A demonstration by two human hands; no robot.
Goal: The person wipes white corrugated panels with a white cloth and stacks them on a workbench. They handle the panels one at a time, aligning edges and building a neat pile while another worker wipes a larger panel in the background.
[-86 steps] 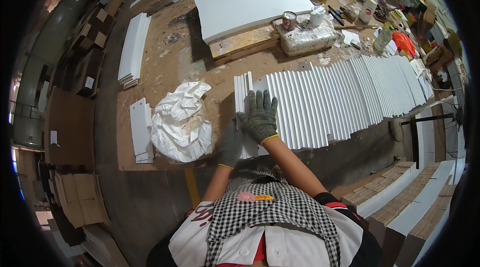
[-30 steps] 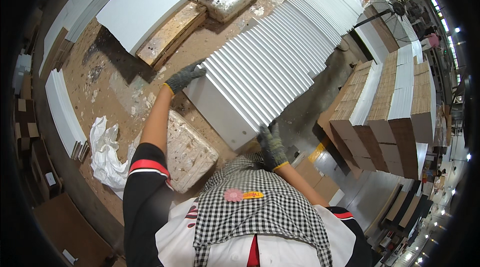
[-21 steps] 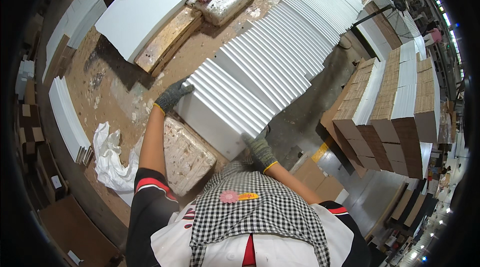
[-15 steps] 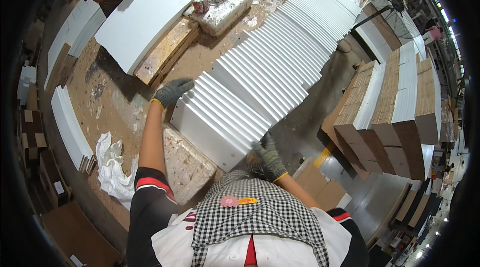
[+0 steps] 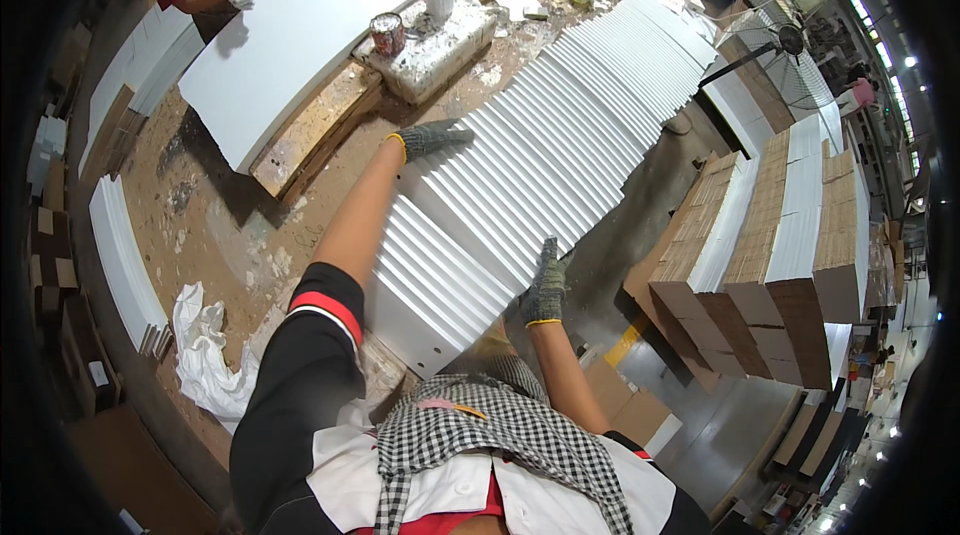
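A long slanting row of white boards stands on edge, packed side by side, running from my waist to the far right. A separate group of white boards forms its near end, with small dark holes in the closest face. My left hand, in a grey knit glove with a yellow cuff, is closed at the left ends of the boards just beyond that group. Across from it my right hand, gloved alike, presses the right ends, fingers pointing up along them. Some fingers of both hands are hidden behind the boards.
Left of the row, a paint-spattered block carries a small tin. A large white panel lies on wooden supports, beside a person with white gloves. Crumpled white sheeting lies left. Stacked panels and a fan stand right.
Both hands have moved forward along the row, from the nearest group of boards to the boards behind it. My view has shifted slightly. The other person's hands have moved too.
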